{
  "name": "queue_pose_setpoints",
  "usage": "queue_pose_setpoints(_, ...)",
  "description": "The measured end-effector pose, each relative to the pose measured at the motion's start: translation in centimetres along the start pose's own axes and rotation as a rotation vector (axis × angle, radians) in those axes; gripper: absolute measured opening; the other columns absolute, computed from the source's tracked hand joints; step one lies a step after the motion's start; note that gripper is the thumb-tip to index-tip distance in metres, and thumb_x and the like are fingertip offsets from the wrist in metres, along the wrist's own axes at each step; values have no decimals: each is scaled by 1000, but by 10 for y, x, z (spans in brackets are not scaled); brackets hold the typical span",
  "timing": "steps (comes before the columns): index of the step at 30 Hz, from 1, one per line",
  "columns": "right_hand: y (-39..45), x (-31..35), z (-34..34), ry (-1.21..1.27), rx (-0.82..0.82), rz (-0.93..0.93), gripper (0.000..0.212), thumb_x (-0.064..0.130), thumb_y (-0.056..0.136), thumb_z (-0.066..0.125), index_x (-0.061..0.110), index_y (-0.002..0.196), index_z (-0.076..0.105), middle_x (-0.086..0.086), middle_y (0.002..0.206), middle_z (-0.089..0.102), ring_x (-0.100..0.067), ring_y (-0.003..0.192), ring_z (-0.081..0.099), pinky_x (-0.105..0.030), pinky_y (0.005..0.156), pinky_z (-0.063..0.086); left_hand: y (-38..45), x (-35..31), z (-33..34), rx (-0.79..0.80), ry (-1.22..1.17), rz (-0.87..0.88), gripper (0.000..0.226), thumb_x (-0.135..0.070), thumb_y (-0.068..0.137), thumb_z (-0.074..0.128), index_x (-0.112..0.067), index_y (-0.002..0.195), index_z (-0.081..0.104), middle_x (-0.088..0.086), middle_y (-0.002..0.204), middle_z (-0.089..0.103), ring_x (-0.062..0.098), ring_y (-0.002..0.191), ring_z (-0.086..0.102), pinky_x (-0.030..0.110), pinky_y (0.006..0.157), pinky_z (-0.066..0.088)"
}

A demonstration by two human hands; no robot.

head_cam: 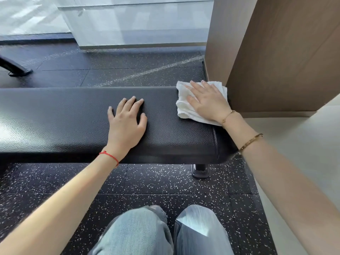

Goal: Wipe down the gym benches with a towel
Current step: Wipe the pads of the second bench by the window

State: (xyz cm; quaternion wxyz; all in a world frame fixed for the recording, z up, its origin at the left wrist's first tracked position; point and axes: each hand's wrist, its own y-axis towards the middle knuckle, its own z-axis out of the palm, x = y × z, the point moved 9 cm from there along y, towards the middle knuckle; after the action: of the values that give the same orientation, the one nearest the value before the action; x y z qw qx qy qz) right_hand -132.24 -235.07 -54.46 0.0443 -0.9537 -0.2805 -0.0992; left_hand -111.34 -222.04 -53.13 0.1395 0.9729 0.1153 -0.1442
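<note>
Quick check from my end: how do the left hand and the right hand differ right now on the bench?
The left hand lies flat on the bare bench pad, mid-frame; the right hand presses a white towel at the bench's right end. The left wrist wears a red string, the right gold bracelets. Both have straight, spread fingers, palms down.

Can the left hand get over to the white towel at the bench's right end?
Probably yes: the left hand lies flat on the black padded bench, bare padding between it and the white folded towel under the right hand.

No legible text or labels.
</note>
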Motion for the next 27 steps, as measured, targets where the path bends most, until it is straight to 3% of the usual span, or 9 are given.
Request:
queue_pose_setpoints(4,-14,5,0,7,-10,3,52,48,105,21,42,155,9,10,166,9,-22,153,0,-42,124,-3,-1,0,-2,-2,-1,5,47,-34,99,45,-28,145,44,-4,157,37,19,149,23,56,121,10)
queue_pose_setpoints(10,-115,28,5,16,-53,-143,56,59,100,20,47,154,12,14,164,14,-21,153,3,-43,124,-1,-1,0,-1,1,0,3,47,-35,99,44,-28,145,43,-3,157,36,19,149,23,57,121,9)
queue_pose_setpoints(14,-167,41,16,-129,-164,-233,64,57,98,39,36,156,21,8,163,22,-26,152,12,-49,123,9,-2,-2,0,7,1,-1,48,-34,99,43,-27,146,42,-2,157,35,20,149,21,58,121,8)
queue_pose_setpoints(23,-137,97,31,-355,-147,-298,78,64,90,48,32,156,22,3,162,27,-34,147,27,-54,118,23,-1,-1,3,3,11,6,48,-32,99,43,-25,146,42,0,157,35,23,149,22,59,121,8)
queue_pose_setpoints(27,-148,88,26,-398,-198,-293,78,62,88,52,30,155,27,1,160,32,-33,145,33,-53,116,29,0,3,1,2,18,14,47,-35,99,44,-27,145,44,-2,156,37,22,148,24,57,120,12)
